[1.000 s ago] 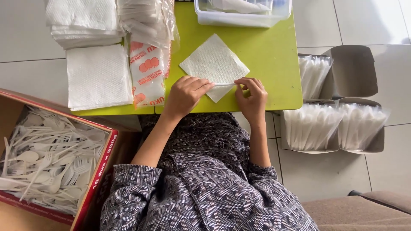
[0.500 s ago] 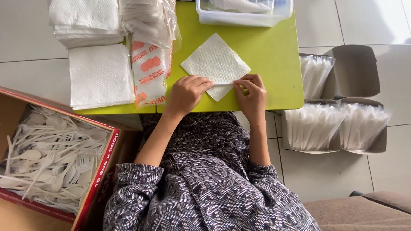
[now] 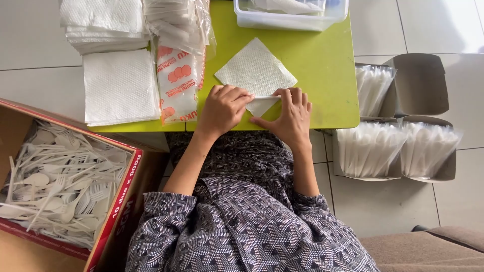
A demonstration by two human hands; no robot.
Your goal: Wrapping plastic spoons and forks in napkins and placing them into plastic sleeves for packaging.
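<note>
A white paper napkin lies turned like a diamond on the lime green table. My left hand and my right hand press on its near corner, which is folded or rolled into a narrow band between my fingertips. What lies inside the fold is hidden by my fingers. Both hands rest at the table's front edge, close together.
Stacks of white napkins and a printed plastic pack sit at the left of the table. A clear plastic tub stands at the back. A cardboard box of white plastic cutlery is at my left; boxes of wrapped items at my right.
My fingers have worked further onto the napkin's near corner, and the fold between both hands has tightened into a narrower band. The view has shifted slightly.
</note>
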